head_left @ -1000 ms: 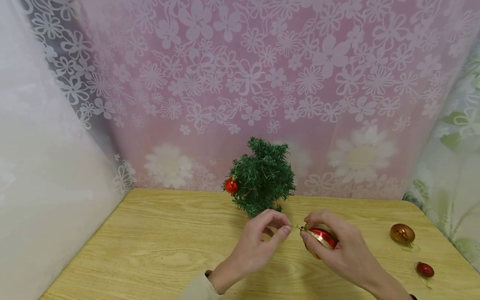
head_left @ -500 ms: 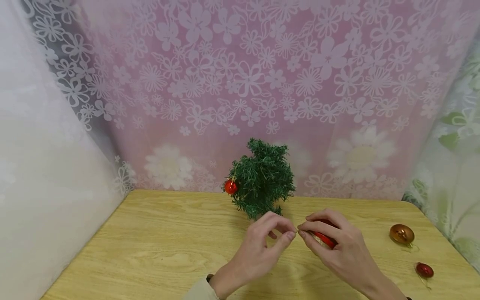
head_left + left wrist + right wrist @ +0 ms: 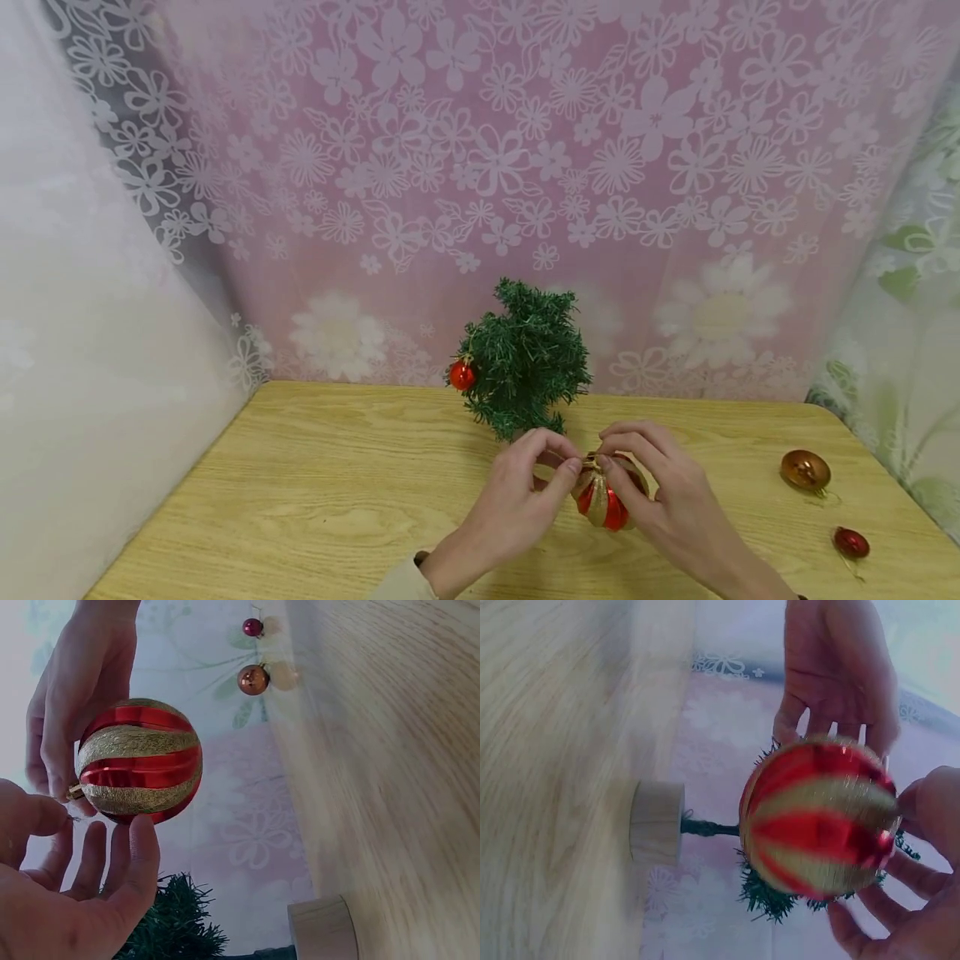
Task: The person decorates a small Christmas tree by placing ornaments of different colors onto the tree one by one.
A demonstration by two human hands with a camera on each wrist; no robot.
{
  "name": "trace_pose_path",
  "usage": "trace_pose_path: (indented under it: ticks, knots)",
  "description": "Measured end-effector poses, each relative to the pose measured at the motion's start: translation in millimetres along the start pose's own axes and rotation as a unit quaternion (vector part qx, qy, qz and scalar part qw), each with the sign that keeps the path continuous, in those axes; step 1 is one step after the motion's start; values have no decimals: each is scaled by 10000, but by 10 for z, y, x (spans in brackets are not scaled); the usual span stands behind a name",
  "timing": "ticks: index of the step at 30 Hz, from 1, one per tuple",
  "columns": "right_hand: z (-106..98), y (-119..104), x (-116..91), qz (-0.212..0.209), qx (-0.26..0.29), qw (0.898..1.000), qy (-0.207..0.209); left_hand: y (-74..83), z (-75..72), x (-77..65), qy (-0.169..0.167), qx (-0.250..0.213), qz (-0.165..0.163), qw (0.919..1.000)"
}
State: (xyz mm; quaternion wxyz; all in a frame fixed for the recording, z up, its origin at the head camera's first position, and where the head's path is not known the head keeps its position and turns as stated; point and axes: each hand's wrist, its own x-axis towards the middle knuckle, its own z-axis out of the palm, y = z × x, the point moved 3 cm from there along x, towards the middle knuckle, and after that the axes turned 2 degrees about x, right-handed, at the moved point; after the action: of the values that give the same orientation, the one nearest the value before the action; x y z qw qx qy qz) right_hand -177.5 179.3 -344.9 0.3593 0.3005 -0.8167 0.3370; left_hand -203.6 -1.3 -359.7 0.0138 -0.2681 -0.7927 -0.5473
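Observation:
A large red bauble with glittery gold stripes (image 3: pixel 603 504) hangs upright between both hands, above the table, cap at the top. My right hand (image 3: pixel 671 492) pinches it by its gold cap (image 3: pixel 75 791) between thumb and fingertips. Thumb and index finger of my left hand (image 3: pixel 517 492) pinch the thin hanging string (image 3: pixel 73 818) right beside the cap. In the left wrist view, other left fingertips lie close to the bauble's side; whether they touch it I cannot tell. Behind the hands stands a small green artificial Christmas tree (image 3: pixel 528 358) with a small red bauble (image 3: pixel 462 375) hanging at its left.
On the wooden table (image 3: pixel 300 492), a copper-brown bauble (image 3: pixel 806 471) and a smaller dark red bauble (image 3: pixel 851 543) lie at the right, each with a loose string. The tree's round wooden base (image 3: pixel 657 823) shows in the wrist views. Floral curtains (image 3: pixel 450 167) rise behind the table.
The striped bauble has swung from lying sideways in my right palm to hanging below the fingers. My right hand has shifted slightly left, and both hands are now close together at the cap.

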Motion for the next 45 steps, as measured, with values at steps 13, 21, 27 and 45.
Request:
trace_pose_path:
  ticks: [13,21,27,45]
  knots:
    - [81,-68,57,540,257,9981,-175,84,-107,7,283,482,-19,9984]
    - [109,-107,278,690,363,9968,-165,196,-271,113,538,1057,506,9916]
    - [125,-73,494,694,554,9960,-132,286,-413,222,675,1433,740,9846]
    - [185,40,1152,1519,669,9857,-298,551,-762,661,1643,2631,1161,9436]
